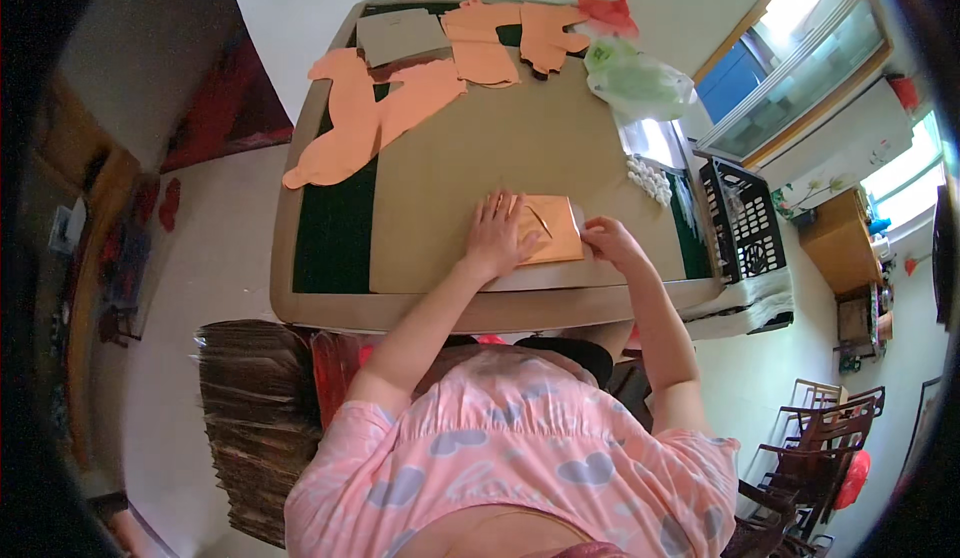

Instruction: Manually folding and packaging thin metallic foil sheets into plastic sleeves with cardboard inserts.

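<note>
Pressing my left hand flat, unclenched, on the orange sheet to steady it | right hand pinching that sheet's right edge

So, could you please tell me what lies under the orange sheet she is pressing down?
The orange sheet lies on a large brown cardboard sheet spread over the table. The left hand hides part of it; anything beneath stays unseen.
</note>
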